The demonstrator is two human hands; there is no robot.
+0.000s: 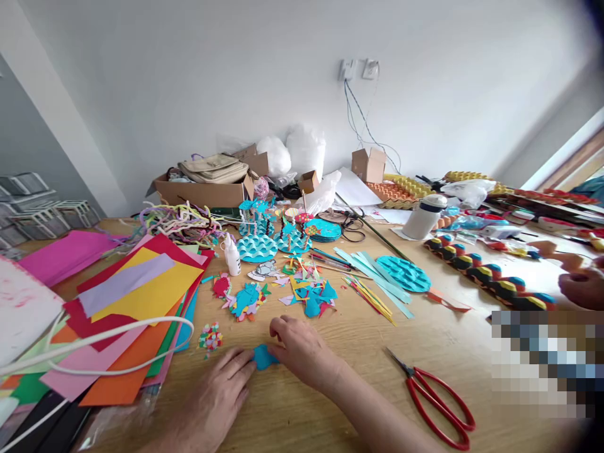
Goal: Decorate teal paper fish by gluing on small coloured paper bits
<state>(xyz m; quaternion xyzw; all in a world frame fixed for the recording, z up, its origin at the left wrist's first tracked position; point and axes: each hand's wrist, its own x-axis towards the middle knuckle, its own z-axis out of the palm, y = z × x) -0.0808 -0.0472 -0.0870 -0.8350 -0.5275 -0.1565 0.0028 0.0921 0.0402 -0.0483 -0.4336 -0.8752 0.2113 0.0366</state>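
Blue paper [265, 357]: laid on near desk [274, 409].
Left hand [225, 384]: left edge touched.
Right hand [302, 352]: right edge touched.
Both grips: closure cannot be told.
Edges: could be creased by uneven pressing.

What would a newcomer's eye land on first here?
Likely the red-handled scissors, lying on the table at front right, or the bright coloured paper spread at left. Next comes the small blue piece between the left hand and right hand, front and centre.
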